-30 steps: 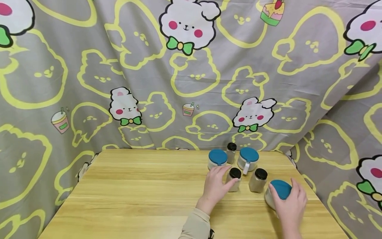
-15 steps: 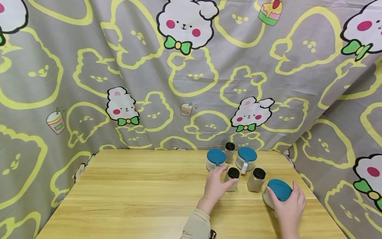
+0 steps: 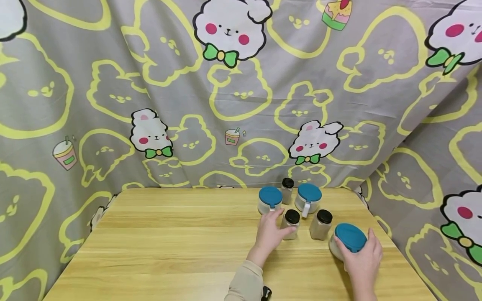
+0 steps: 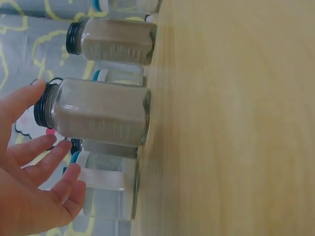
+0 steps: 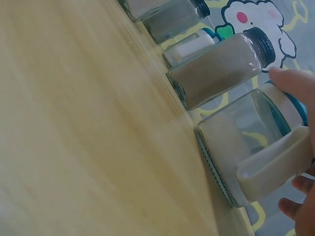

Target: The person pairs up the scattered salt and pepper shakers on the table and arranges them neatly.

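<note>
If the right hand [image 3: 363,260] hoists the teal-lidded jar [image 3: 350,237] at three o'clock on the surface [image 3: 169,242] by its lid alone, the lid could work loose and the glass could drop. Its thumb lies along the lid, but I can't tell whether it truly grips. Slid towards ten o'clock, that jar might knock the second black-capped jar [image 3: 321,225]. The left hand [image 3: 268,232] clasps nothing, fingers loosely spread about the nearer black-capped jar [image 4: 101,112], towards two o'clock; closing off-centre on so tall a jar could tip it, and a nudge towards eleven could strike the back teal jar [image 3: 270,196].

From here the left thumb covers part of its jar. The right wrist view cuts off most of the right hand, so its far fingers escape me, and the small black thing [image 3: 266,293] by the left sleeve [image 3: 245,281] is anyone's guess
</note>
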